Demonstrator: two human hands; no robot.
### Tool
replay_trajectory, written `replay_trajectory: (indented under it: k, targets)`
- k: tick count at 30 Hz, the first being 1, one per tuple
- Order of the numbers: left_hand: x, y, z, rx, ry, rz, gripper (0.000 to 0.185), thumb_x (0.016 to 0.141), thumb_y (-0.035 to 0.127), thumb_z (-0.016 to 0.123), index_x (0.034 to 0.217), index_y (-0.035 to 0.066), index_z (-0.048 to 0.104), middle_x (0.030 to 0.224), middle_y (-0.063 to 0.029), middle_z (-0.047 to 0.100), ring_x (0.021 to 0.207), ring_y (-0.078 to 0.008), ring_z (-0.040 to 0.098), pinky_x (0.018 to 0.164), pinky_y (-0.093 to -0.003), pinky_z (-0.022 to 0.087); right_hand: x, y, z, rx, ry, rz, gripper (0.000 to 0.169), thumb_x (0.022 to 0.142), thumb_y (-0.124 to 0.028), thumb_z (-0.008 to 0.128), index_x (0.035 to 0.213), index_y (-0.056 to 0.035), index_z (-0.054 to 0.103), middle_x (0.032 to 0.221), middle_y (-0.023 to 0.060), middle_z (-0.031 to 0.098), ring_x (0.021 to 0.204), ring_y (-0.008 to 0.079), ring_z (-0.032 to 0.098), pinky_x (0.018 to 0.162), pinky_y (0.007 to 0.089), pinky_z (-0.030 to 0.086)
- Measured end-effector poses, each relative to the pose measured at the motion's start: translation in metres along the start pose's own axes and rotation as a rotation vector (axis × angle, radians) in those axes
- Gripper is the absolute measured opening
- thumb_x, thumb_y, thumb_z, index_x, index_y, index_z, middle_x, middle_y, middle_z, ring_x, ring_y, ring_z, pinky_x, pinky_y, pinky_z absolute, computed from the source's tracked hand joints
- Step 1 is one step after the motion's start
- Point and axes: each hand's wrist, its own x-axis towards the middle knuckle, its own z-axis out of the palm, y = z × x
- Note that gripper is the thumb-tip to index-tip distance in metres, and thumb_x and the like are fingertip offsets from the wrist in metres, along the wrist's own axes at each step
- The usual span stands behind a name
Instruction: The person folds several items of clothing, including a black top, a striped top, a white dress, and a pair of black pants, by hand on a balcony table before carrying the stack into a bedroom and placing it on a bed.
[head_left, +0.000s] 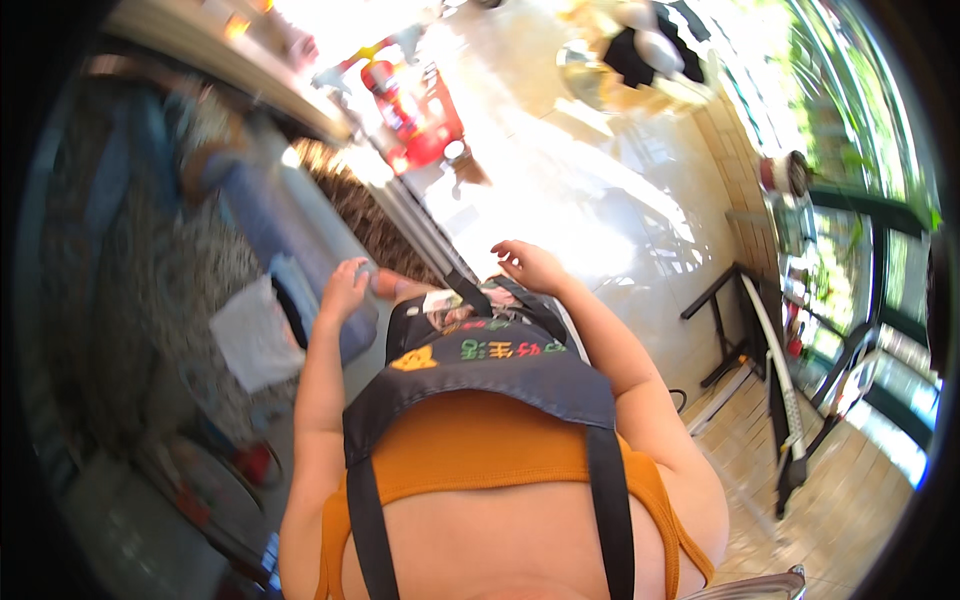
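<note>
My left hand (346, 288) hangs in front of me at the left, its fingers apart and nothing seen in it. Near it lies a white sheet or bag (259, 334) on a patterned surface, beside a blue-grey cushioned edge (274, 214). Out to the right of the apron, my right hand (526, 264) is held with loosely bent fingers and holds nothing that I can see. Between both hands is the dark apron (480, 367) that I wear, with coloured writing and a yellow figure on it.
A door track (420, 225) runs ahead beside a brown mat (360, 214). Beyond it, a blurred red object (420, 120) stands on the bright tiled floor (517, 172). On the right are a black metal frame (724, 322), a potted plant (786, 174) and windows.
</note>
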Motion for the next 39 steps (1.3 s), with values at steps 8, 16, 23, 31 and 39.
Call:
replay_trajectory:
  k: [8, 16, 23, 31, 39]
  targets:
    - [0.122, 0.207, 0.054, 0.023, -0.393, 0.427, 0.029, 0.088, 0.017, 0.054, 0.115, 0.006, 0.056, 0.106, -0.0131, 0.058, 0.093, -0.0251, 0.058, 0.082, -0.0322, 0.047, -0.083, 0.086, -0.108, 0.210, 0.431, 0.182, 0.021, 0.085, -0.013, 0.054, 0.105, -0.0080, 0.059, 0.093, 0.0139, 0.065, 0.086, 0.0273, 0.063, 0.076, 0.0349, 0.048]
    - [0.268, 0.309, 0.064, 0.214, -0.537, 0.535, 0.031, 0.089, 0.020, 0.053, 0.116, 0.004, 0.057, 0.107, -0.0166, 0.060, 0.101, -0.0272, 0.059, 0.086, -0.0341, 0.045, -0.101, 0.142, -0.151, 0.180, 0.714, 0.316, 0.023, 0.082, -0.008, 0.057, 0.105, -0.0038, 0.060, 0.092, 0.0143, 0.064, 0.086, 0.0263, 0.062, 0.077, 0.0341, 0.049]
    - [0.362, 0.408, 0.125, -0.030, -0.583, 0.763, 0.031, 0.088, 0.022, 0.054, 0.115, 0.008, 0.056, 0.113, -0.0161, 0.058, 0.097, -0.0299, 0.060, 0.083, -0.0373, 0.047, -0.120, 0.171, -0.223, 0.306, 0.557, 0.670, 0.029, 0.082, -0.015, 0.058, 0.109, -0.0041, 0.060, 0.097, 0.0127, 0.065, 0.089, 0.0251, 0.062, 0.080, 0.0336, 0.049]
    - [0.427, 0.414, 0.140, -0.082, -0.657, 0.520, 0.034, 0.088, 0.027, 0.053, 0.117, 0.008, 0.055, 0.110, -0.0170, 0.060, 0.101, -0.0306, 0.059, 0.086, -0.0371, 0.046, 0.010, 0.225, -0.373, 0.051, 0.561, 0.339, 0.029, 0.082, -0.015, 0.059, 0.108, -0.0024, 0.059, 0.105, 0.0154, 0.063, 0.101, 0.0284, 0.060, 0.087, 0.0348, 0.046]
    - [0.449, 0.429, 0.123, -0.166, -0.276, -0.150, 0.029, 0.092, 0.016, 0.051, 0.116, 0.001, 0.054, 0.105, -0.0132, 0.062, 0.098, -0.0226, 0.060, 0.082, -0.0309, 0.047, 0.242, 0.315, -0.551, -0.032, 0.639, 0.102, 0.037, 0.078, -0.014, 0.063, 0.113, -0.0049, 0.056, 0.109, 0.0147, 0.059, 0.104, 0.0319, 0.055, 0.089, 0.0385, 0.045]
